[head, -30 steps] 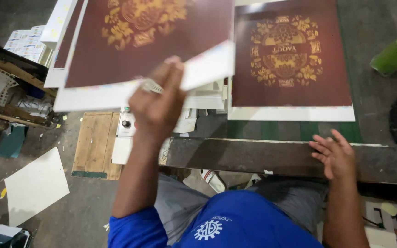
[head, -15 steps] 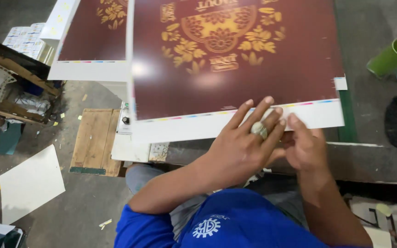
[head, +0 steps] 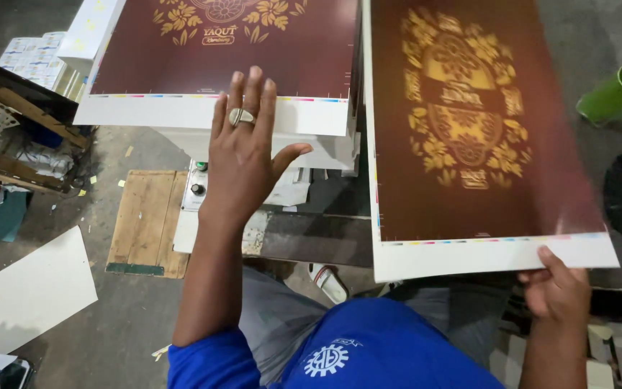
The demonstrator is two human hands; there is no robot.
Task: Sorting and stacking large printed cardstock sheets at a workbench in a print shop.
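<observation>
1. Right printed sheet (head: pixel 469 144): maroon with gold ornament, white border, lying on the table (head: pixel 311 238) at right, near edge overhanging.
2. Left stack of printed sheets (head: pixel 217 57): same maroon design, far left.
3. Left hand (head: pixel 246 155): fingers spread open, flat, palm down, fingertips over the stack's white near margin.
4. Right hand (head: pixel 557 292): fingers closed on the right sheet's near right corner.
5. Green cup (head: pixel 617 90): far right.

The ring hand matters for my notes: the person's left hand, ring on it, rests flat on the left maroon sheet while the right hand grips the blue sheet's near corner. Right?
Not quite: the sheet in the right hand is maroon with gold ornament, not blue, as the head view shows. The left hand with its ring lies flat on the left maroon sheet.
</observation>
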